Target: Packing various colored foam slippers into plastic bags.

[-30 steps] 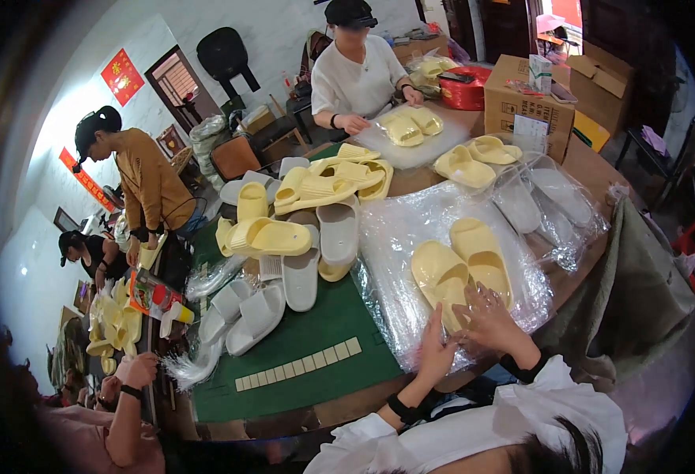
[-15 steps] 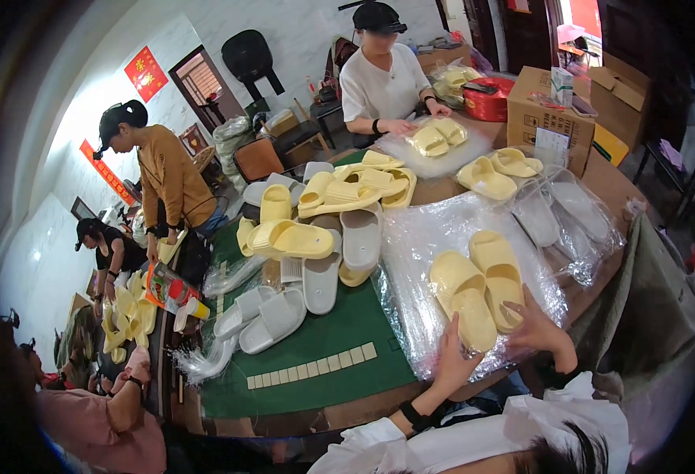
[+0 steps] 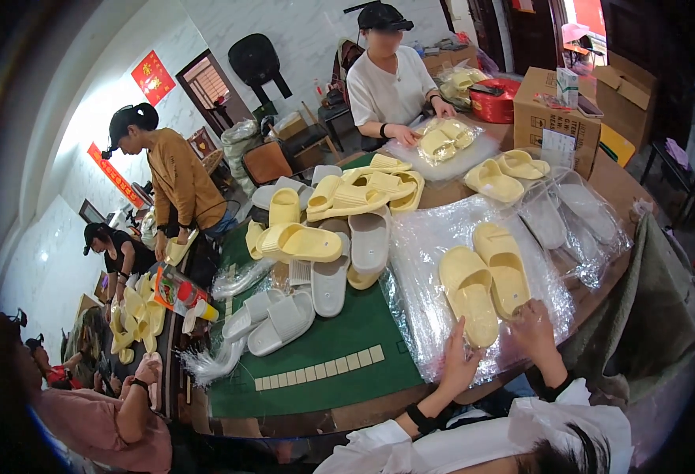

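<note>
Lying side by side at the lower right of the frame, a pair of pale-yellow moulded slippers (image 3: 478, 312) sits on a pile of shiny clear plastic film (image 3: 418, 268), straps toward the top. The left hand (image 3: 458, 362) rests at the heel of the left-side slipper, thumb and fingers apart; the right hand (image 3: 534, 332) is at the other heel, fingers bent, and whether they pinch it I cannot tell. Good handling here, I judge, means light, even contact at both heels, soles flat, so the slick film does not slide or crease. At the lower centre, a dark green mat (image 3: 292, 403) bears a row of pale squares (image 3: 320, 369) and loose grey slippers (image 3: 282, 324), below a mixed heap of yellow and grey slippers (image 3: 300, 242). At the upper right, a brown cardboard box (image 3: 553, 118) stands on the table; at the upper centre, a person in a white top (image 3: 395, 87) handles a clear-wrapped yellow pair (image 3: 440, 142) before a pale marbled wall (image 3: 193, 31).
</note>
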The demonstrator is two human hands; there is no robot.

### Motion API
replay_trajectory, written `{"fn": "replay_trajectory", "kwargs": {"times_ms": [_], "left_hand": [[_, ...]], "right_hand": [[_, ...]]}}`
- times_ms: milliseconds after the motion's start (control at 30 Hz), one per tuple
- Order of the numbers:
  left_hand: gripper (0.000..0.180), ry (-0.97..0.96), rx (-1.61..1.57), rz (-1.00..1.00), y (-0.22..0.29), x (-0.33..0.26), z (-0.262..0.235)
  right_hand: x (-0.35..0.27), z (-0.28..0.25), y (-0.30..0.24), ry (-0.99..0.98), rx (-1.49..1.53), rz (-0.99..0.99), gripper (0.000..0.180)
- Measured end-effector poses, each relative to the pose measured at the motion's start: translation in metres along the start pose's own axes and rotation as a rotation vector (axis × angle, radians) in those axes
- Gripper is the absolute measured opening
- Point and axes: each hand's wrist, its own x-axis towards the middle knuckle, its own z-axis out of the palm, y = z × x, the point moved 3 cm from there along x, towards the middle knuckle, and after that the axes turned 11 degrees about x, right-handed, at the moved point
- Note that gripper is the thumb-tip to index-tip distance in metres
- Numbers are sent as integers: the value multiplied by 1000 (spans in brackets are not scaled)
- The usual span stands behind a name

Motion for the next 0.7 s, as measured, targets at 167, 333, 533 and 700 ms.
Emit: {"fn": "replay_trajectory", "kwargs": {"times_ms": [167, 333, 533, 700], "left_hand": [[79, 7, 7, -36, 4, 0, -5], [81, -55, 78, -28, 22, 1, -15], [80, -63, 140, -15, 18, 0, -13], [76, -51, 199, -49, 13, 0, -13]], "right_hand": [[-7, 8, -46, -194, 449, 154, 27], [-12, 7, -62, -207, 431, 110, 27], [-12, 14, -55, -176, 399, -15, 31], [-8, 4, -56, -105, 386, -127, 26]]}}
